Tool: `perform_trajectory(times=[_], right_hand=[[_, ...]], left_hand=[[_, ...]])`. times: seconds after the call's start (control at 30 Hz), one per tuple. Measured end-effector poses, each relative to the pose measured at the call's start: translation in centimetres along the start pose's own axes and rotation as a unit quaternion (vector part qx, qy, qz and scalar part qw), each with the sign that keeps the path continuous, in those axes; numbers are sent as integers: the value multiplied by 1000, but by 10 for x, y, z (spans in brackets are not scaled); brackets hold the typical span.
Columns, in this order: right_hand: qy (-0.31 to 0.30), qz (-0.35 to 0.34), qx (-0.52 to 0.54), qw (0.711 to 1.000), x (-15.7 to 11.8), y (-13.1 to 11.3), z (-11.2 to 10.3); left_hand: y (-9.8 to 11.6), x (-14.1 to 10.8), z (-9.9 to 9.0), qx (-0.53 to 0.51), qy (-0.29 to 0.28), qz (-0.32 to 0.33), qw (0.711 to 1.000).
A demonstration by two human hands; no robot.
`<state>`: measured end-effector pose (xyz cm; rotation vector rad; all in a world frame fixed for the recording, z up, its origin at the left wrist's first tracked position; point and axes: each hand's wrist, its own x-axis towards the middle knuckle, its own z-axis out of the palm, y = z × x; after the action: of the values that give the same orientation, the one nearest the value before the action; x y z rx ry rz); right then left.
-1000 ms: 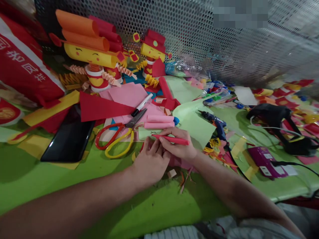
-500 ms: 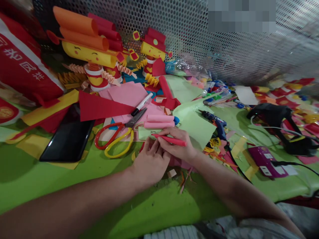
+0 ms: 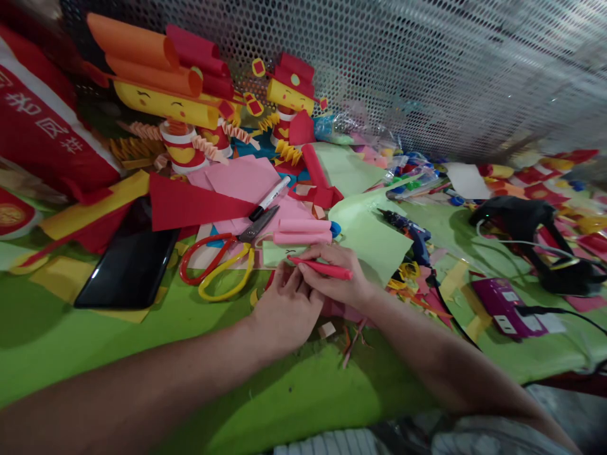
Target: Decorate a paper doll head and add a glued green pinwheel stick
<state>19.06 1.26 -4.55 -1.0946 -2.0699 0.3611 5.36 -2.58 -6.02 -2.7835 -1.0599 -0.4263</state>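
Note:
My right hand (image 3: 339, 272) grips a red marker pen (image 3: 327, 268), its tip touching a pale green paper piece (image 3: 275, 254). A small black eye-like mark is drawn on that piece, and pink paper rolls (image 3: 303, 232) sit along its upper side. With bent fingers, my left hand (image 3: 289, 309) holds the lower edge of this paper figure; the fingertips are partly hidden. Just left of it lie scissors (image 3: 251, 237) with one red and one yellow handle loop. A black-and-white marker (image 3: 270, 197) rests on pink paper sheets (image 3: 241, 180) behind.
Finished paper dolls (image 3: 164, 107) stand at the back left against a perforated metal panel (image 3: 370, 57). A black phone (image 3: 128, 259) lies left, beside a red bag (image 3: 47, 114). To the right are a glue gun (image 3: 410, 234), a purple box (image 3: 507, 306) with a cable, and paper scraps.
The red marker and my right hand have shifted very slightly left. My left hand stays in place on the paper figure.

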Motion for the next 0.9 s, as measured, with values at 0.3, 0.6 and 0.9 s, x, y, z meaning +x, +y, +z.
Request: perform_trajectory(times=[0.3, 0.6, 0.9], right_hand=[[11, 5, 7, 1000, -1, 0, -1], [24, 17, 14, 999, -1, 2, 1], [-2, 7, -4, 1000, 1, 1, 0]], left_hand=[[-1, 0, 1, -2, 13, 2, 1000], [0, -1, 1, -11, 15, -1, 1000], [0, 0, -1, -13, -10, -3, 1000]])
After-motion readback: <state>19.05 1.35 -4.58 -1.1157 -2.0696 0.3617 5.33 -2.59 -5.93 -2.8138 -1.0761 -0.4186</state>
